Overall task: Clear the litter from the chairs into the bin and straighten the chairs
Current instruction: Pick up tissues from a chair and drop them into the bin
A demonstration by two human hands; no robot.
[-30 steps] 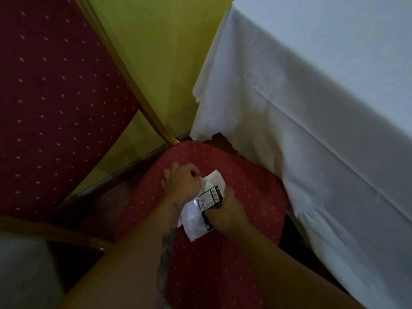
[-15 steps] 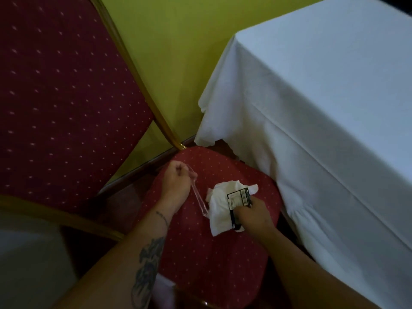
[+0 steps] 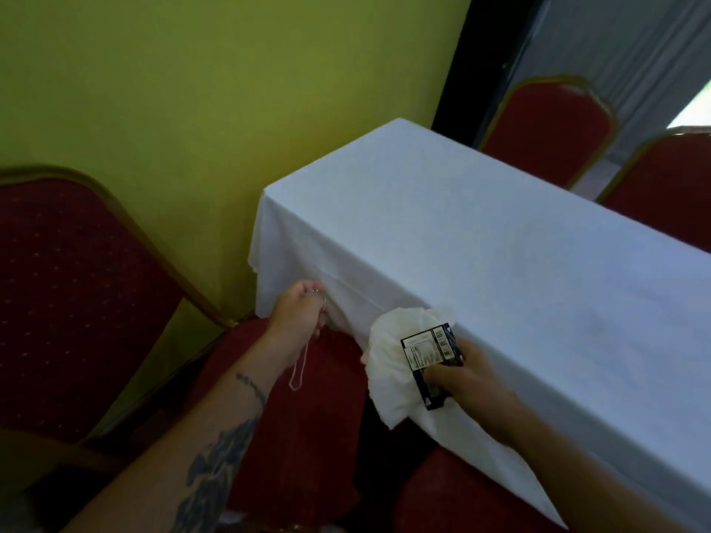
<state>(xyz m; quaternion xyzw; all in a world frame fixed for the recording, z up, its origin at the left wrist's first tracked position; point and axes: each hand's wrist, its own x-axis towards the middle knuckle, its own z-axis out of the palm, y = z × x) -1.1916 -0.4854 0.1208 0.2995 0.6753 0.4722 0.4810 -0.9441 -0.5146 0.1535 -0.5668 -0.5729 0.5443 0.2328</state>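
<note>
My right hand (image 3: pixel 467 369) grips a crumpled white napkin (image 3: pixel 392 363) together with a black wrapper (image 3: pixel 429 353) that has a white label, held above the gap between two red seats. My left hand (image 3: pixel 298 311) is closed on a thin clear plastic strip (image 3: pixel 302 365) that dangles down in a loop over the red dotted chair seat (image 3: pixel 284 436). Both hands are lifted off that seat, close to the hanging edge of the white tablecloth. No bin is in view.
A long table under a white cloth (image 3: pixel 500 271) runs from centre to lower right. A red gold-framed chair back (image 3: pixel 69 302) stands at left against the green wall (image 3: pixel 192 90). Two more red chairs (image 3: pixel 546 128) stand beyond the table. Another red seat (image 3: pixel 454 502) lies under my right forearm.
Both hands have risen off the chair seat with the litter in them, the left drawing the plastic strip away from the napkin. My view has lifted, showing the table top and the far chairs.
</note>
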